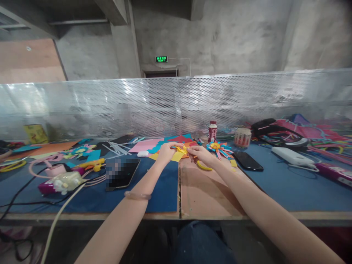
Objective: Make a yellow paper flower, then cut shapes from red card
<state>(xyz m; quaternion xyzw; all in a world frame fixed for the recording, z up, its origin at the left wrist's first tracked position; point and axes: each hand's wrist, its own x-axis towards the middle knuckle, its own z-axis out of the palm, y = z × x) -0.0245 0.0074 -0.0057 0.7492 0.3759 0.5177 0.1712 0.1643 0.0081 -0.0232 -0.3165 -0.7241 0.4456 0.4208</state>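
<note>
Yel pc (181,149) in L hand (167,152); R hand (202,154) touching.

small piece (180,150): bright yellow | paper flower (215,146): yellow centre, petals blue and orange | paper sheets (141,145): pink, blue, red, yellow | bench (162,200): blue, pinkish-tan strip in the middle | phone (249,161): black | power bank (292,156): white | bottle (212,132): dark red and white | partition (233,91): silver-grey, dotted with holes | exit sign (161,59): green lettering on black | wall (236,40): mottled grey

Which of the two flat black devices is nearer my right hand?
The phone to the right of your right hand; the other device lies left of your left forearm.
</note>
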